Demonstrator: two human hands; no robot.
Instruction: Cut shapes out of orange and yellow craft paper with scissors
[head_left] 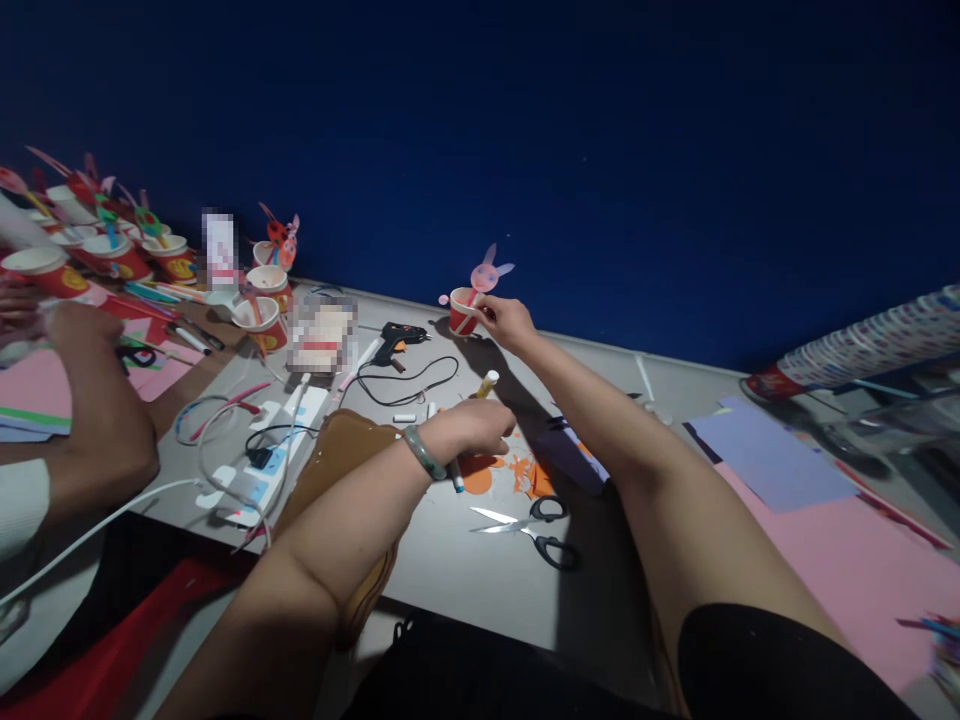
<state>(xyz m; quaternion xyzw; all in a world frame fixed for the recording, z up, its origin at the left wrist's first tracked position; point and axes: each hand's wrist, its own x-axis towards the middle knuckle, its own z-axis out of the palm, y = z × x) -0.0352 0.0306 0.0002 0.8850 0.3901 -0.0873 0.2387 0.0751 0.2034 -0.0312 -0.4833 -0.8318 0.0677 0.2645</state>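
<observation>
My right hand (508,322) is closed at the rim of a red paper cup (462,318), which stands near the wall. A pink paper rabbit head (486,278) with two long ears rises from that cup. My left hand (486,427), with a bangle at the wrist, hovers low over orange paper scraps (532,476). Its fingers are curled, and whatever they hold is hidden. Just behind it is a yellow tube with a white cap (487,384). Black-handled scissors (534,528) lie spread on the table in front of the scraps.
A black glue gun (401,342) and its cable lie left of the cup. Nearer me are a power strip (277,470) and a brown mat (330,470). Decorated cups (116,256) and a co-worker's arm (101,400) are at left. Pink paper (847,570) and stacked cups (877,335) lie right.
</observation>
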